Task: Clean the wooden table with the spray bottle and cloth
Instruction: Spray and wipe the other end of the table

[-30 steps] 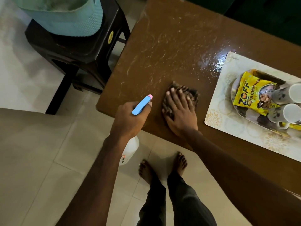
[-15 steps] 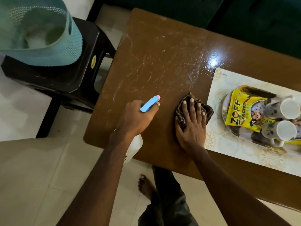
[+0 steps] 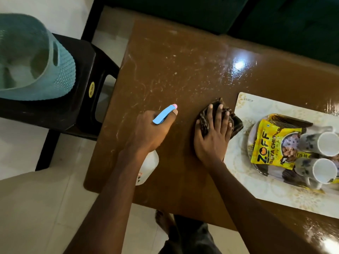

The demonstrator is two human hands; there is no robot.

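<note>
The brown wooden table [image 3: 176, 57] is streaked with pale smears and wet shine across its left and middle part. My left hand [image 3: 146, 132] grips a spray bottle [image 3: 149, 167] with a white body and a blue nozzle head [image 3: 164, 114] pointing away over the table. My right hand [image 3: 212, 136] lies flat with spread fingers on a dark striped cloth [image 3: 236, 123], pressing it to the tabletop beside the placemat's left edge.
A pale patterned placemat [image 3: 256, 110] on the right carries a tray with a yellow snack packet [image 3: 269, 143] and two white mugs [image 3: 326, 143]. A black stool [image 3: 80, 110] with a teal basket [image 3: 33, 59] stands left of the table. A dark green sofa [image 3: 275, 19] lies beyond.
My right hand has slid the cloth to the right, from the table's middle to the placemat's edge. The left hand with the bottle has moved further over the tabletop.
</note>
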